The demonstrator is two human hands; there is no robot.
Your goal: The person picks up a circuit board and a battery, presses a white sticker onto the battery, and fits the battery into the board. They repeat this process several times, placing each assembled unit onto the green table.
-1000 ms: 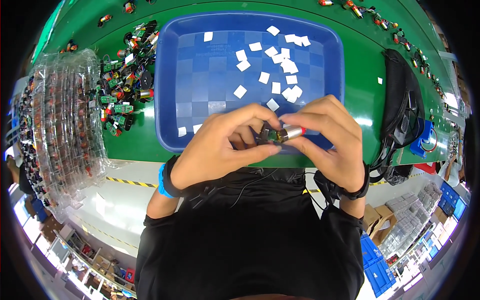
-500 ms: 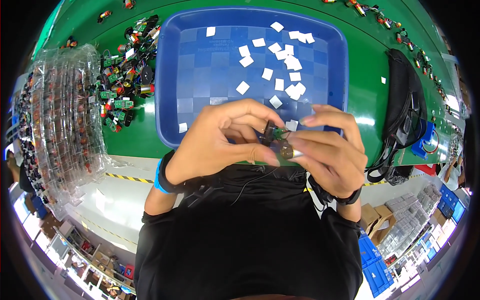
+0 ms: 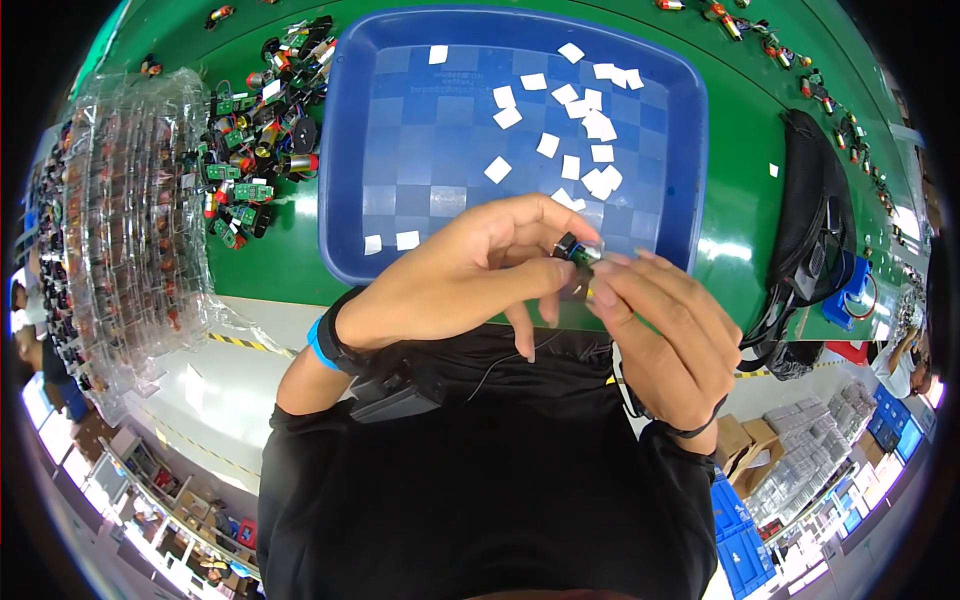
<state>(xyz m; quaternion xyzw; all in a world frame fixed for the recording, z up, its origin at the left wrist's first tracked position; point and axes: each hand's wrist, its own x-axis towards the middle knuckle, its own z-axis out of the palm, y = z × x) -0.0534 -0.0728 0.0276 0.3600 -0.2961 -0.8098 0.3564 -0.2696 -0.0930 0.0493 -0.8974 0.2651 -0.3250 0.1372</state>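
My left hand [image 3: 480, 265] pinches a small motor assembly [image 3: 570, 247] between thumb and index finger, over the near edge of the blue tray [image 3: 335, 180]. A black end and a bit of green circuit board show on the assembly; fingers cover the rest. My right hand [image 3: 675, 335] closes its thumb and fingertips on the assembly's right side. White square pieces [image 3: 598, 126] lie scattered in the tray, mostly towards its right half.
Left of the tray is a heap of motor assemblies [image 3: 255, 150] with green boards and wires. Stacked clear plastic trays [image 3: 130, 230] stand at the far left. A black bag [image 3: 805, 200] and a blue box-like object [image 3: 850, 290] lie on the right of the green table [image 3: 735, 210].
Both hands have turned the assembly so its black end points up and left. The left hand has shifted slightly right, its lower fingers now hanging down. Another white piece shows near the tray's left front.
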